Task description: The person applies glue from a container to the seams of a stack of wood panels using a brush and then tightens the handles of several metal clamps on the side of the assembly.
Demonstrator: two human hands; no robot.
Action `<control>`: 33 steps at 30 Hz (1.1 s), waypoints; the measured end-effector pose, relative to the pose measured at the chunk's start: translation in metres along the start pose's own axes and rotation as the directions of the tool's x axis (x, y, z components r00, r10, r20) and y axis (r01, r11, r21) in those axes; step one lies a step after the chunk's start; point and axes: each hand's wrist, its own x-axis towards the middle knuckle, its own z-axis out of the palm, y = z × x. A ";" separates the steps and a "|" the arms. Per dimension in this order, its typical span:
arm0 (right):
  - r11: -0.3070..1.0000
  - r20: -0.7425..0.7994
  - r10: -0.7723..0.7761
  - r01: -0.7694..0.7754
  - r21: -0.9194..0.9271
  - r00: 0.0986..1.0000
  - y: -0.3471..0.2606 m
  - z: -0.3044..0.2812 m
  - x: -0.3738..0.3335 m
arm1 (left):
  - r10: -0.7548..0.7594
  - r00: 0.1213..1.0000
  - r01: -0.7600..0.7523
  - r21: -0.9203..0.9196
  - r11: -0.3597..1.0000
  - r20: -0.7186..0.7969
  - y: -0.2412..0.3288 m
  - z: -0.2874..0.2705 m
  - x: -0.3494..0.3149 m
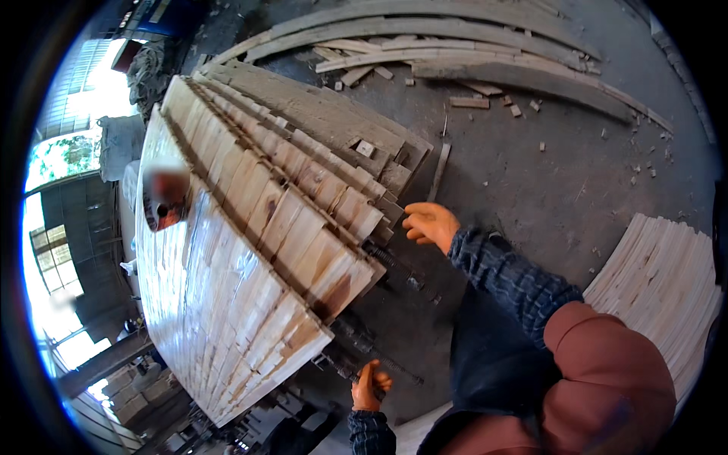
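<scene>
My right hand [431, 225], in an orange glove, reaches left beside the end of the tiered wooden panels. Its fingers are loosely bent and apart, and nothing shows in them; whether they touch the wood, I cannot tell. Lower down, my left hand [370, 385], also gloved in orange, is closed near the metal clamp screws [350, 368]; what it holds, if anything, is hidden. The front wooden panel [227, 296], made of joined strips, has a glossy surface and leans in the rack. Behind it stand a second panel [303, 246] and further panels [334, 186] in steps.
Another person [165, 199] is at the far side of the front panel. Long boards [455, 53] and wood offcuts [469, 102] lie on the grey floor [546, 182]. A stack of pale strips [660, 288] stands at my right. Bright windows [57, 262] are at the left.
</scene>
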 end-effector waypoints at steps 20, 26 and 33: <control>0.936 0.244 0.350 -0.325 -0.139 0.904 0.033 -0.040 0.134 | 0.317 0.327 0.125 0.373 0.919 -0.890 -0.024 0.041 0.037; 0.898 0.265 0.430 -0.377 -0.227 0.863 0.044 -0.041 0.105 | 0.346 0.178 0.210 0.379 0.901 -0.921 -0.030 0.043 0.044; 0.823 0.189 0.494 -0.387 -0.415 0.849 0.002 -0.062 0.057 | -0.011 0.969 0.044 0.128 0.991 -0.247 0.026 0.028 -0.013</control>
